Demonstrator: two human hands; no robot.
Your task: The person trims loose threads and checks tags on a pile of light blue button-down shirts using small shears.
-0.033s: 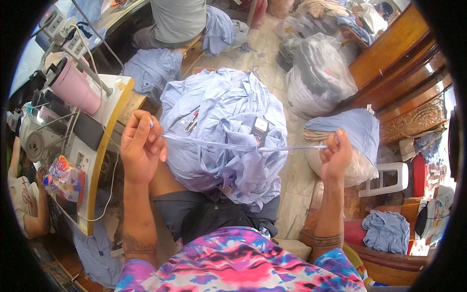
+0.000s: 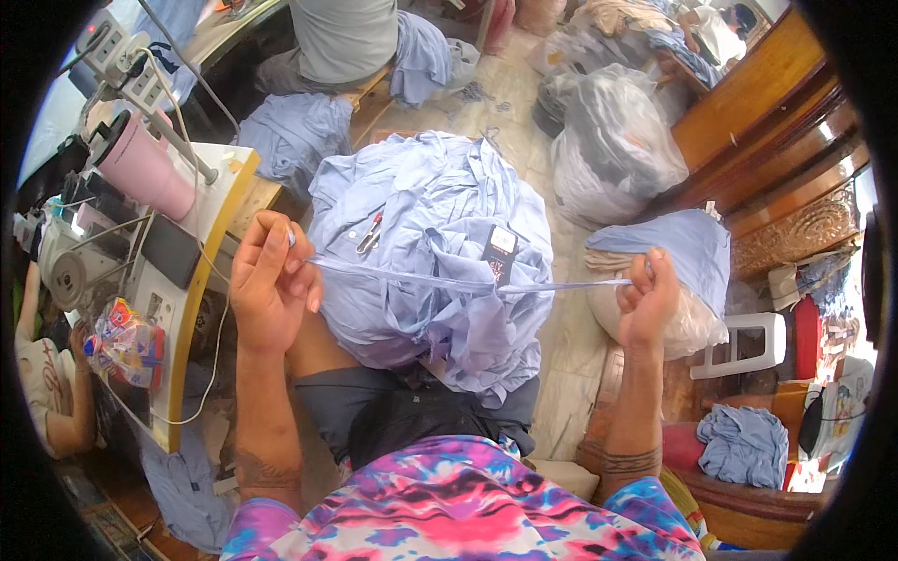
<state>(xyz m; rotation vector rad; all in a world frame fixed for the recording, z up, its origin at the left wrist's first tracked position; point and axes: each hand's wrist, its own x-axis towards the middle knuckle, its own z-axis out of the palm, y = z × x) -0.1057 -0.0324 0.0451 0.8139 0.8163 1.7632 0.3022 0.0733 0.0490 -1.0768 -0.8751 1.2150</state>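
- Narrow light-blue fabric strip runs nearly level across the centre of the frame, above a large crumpled heap of light-blue cloth.
- The left hand, left of centre, is nearly closed, pinching one end between thumb and fingers; the right hand, right of centre, is curled closed around the other end.
- Held well apart, the hands probably keep the strip taut so its length lies straight; whether its middle joins the heap I cannot tell.
- A small metal tool with a red part lies on the heap, seemingly for easy reach, near a black rectangular tag.
- The heap rests against the person's dark shorts, lower centre, likely to keep the cloth close.
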